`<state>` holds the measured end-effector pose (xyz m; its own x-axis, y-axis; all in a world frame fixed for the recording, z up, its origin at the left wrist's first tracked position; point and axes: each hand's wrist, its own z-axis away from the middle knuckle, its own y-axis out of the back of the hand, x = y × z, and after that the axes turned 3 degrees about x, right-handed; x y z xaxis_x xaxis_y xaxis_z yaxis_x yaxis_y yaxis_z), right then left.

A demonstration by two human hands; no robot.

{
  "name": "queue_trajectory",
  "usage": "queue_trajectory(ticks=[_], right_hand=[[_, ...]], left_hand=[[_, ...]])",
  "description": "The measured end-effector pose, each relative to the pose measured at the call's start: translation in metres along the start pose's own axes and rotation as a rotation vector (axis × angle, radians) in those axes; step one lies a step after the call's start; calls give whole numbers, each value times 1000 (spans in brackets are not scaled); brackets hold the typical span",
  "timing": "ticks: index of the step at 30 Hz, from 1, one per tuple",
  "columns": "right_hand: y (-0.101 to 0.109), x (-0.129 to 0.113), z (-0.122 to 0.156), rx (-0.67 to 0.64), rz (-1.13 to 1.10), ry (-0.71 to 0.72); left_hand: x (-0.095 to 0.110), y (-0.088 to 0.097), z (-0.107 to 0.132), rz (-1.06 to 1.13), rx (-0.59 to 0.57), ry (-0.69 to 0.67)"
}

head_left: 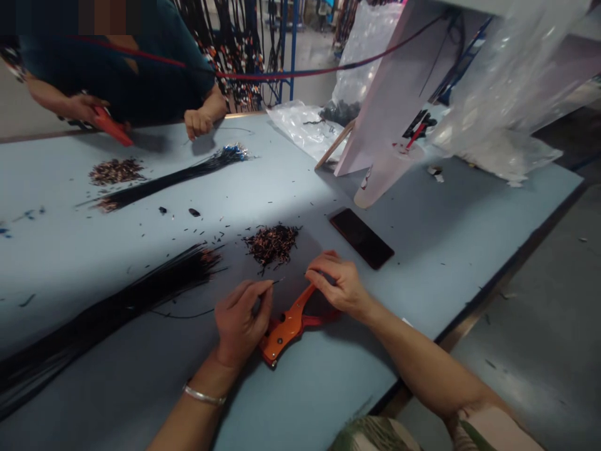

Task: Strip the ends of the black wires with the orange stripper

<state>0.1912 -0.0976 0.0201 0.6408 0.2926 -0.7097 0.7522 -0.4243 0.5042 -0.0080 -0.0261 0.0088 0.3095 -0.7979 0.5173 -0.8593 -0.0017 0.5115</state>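
Observation:
My left hand [241, 322] pinches a thin black wire [188, 313] that trails left across the blue table [94, 250]; its tip sticks out past my fingers. My right hand [339, 283] is closed around the handles of an orange and red crimping tool [288, 326] lying on the table between my hands. The tool's head sits under my left hand. Just beyond my hands lies a small pile of copper-coloured terminals [272, 243]. A thick bundle of black wires [107, 310] stretches away to my left.
A dark phone [361, 238] lies right of the pile. Across the table a person in a dark top holds a red tool [111, 127], with another wire bundle [173, 176] and terminal pile [116, 170]. Clear plastic bags [507, 94] and a white board [399, 94] stand at right.

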Motion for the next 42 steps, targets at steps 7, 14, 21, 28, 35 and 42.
queue_trajectory(ticks=[7,14,21,28,35,42], right_hand=[[1,4,1,-156,69,37],[4,5,1,-40,34,-76],[19,2,-4,-393,156,136],[29,-8,-3,-758,277,248],[21,-16,0,-775,362,236],[32,-6,-3,-581,151,84]], left_hand=[[3,0,-3,-14,8,-16],[0,0,-2,-44,1,87],[-3,1,-1,-84,22,187],[-3,4,-3,-112,36,290],[-7,3,-1,-80,77,348],[-5,5,-1,-69,161,394]])
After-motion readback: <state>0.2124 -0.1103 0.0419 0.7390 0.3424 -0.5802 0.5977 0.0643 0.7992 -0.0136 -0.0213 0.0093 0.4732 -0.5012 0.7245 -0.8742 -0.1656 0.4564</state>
